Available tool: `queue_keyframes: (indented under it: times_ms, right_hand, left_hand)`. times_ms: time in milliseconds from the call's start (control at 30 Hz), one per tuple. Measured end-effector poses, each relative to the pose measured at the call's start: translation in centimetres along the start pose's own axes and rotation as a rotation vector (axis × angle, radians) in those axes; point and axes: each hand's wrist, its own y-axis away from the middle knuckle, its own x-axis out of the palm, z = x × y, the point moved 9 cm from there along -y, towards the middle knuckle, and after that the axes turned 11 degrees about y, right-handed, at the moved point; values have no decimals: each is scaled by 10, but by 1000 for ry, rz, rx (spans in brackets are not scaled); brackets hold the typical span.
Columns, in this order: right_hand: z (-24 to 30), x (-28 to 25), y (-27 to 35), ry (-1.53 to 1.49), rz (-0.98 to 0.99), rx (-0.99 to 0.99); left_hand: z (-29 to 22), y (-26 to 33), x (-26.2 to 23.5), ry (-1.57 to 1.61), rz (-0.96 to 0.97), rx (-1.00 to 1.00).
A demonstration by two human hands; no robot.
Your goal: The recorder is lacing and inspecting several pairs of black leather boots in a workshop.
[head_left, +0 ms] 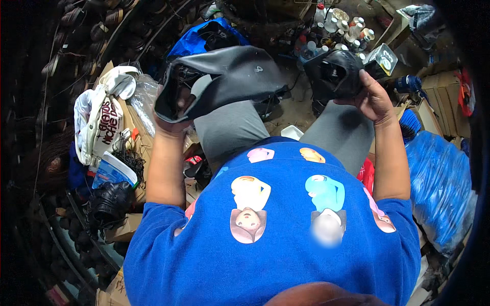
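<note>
My left hand (pixel 173 124) grips the open end of a black boot upper (pixel 237 76), its fingers reaching inside the opening. The upper is smooth and leather-like, with a small light mark on its side. It stretches to the right above my knees, its narrower end pointing away from that hand. Closed on the right side of a second black boot upper (pixel 334 76) is my right hand (pixel 376 100), thumb on top. This piece turns its dark opening toward me. The two pieces are held apart; most of my left fingers are hidden within the first one.
Several bottles (pixel 352 30) stand at the back right, near a clear square container (pixel 382 60). A blue plastic-wrapped bundle (pixel 439 188) lies at right. On the left are a white printed bag (pixel 102 112), a black shoe (pixel 109 204) and racks of dark shoes (pixel 66 35).
</note>
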Motion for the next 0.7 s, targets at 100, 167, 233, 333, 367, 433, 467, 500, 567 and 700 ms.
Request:
queue_keyframes:
  times_ms: [100, 167, 233, 333, 367, 433, 467, 500, 567, 700]
  right_hand:
    - [14, 21, 0, 250, -83, -55]
    - [27, 36, -5, 206, -33, -94]
    - [38, 61, -21, 261, -28, -102]
    - [60, 123, -47, 461, -6, -329]
    - [65, 145, -56, 516, 29, -423]
    - [67, 181, -68, 1020, 52, -768]
    - [42, 186, -76, 791, 138, -612]
    - [19, 194, -81, 834, 185, -477]
    - [-22, 186, -91, 892, 234, -286]
    - [-42, 144, -98, 817, 118, -191]
  left_hand:
    - [-9, -6, 39, -635, -253, -102]
    - [10, -12, 62, -1132, -348, -397]
    - [42, -20, 66, -1501, -239, -633]
    - [84, -31, 60, -2261, 124, -649]
    - [97, -29, 51, -2320, 170, -749]
    - [113, -26, 37, -2381, 211, -833]
    - [117, -22, 26, -2378, 236, -716]
    - [117, -13, 16, -2370, 214, -712]
    - [115, -9, 25, -2401, 277, -388]
    - [80, 8, 36, -2271, 117, -44]
